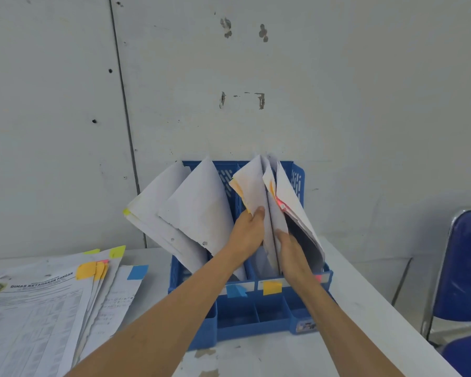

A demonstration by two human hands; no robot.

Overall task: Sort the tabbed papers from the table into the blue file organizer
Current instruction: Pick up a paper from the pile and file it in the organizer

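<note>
hands: both are in the organizer's right-hand slots. left hand (249, 227) is pinched on the edge of an orange-tabbed sheaf (249, 183); right hand (290, 250) is pressed flat against the papers next to it, fingers look together but I can't tell if it's actually gripping anything

papers: the sheaf being handled stands in the right half of the organizer (272, 317), just beside a pink-tabbed bunch (296, 213) on its right. two more bunches (185, 210) flop out of the left slots

direction: long axis runs bottom-to-top, lower edge down in the slot, top corner fanning up and away toward the wall. left bunches tilt hard left, right ones lean right

labels: blue tab (235, 291) and orange tab (272, 287) stuck on the near rail; a pink one peeks out by the right wrist

what could go wrong: my guess, sheets are loose and floppy, so pushing down could buckle them or slide one into the neighbouring slot. tabs could get creased or peel. left bunches lean far enough that a bump could spill them

still to sort: stack (52, 300) on the table (256, 357), near left, tabs showing yellow, orange, pink, blue

off to the side: blue chair (462, 268), far right
</note>
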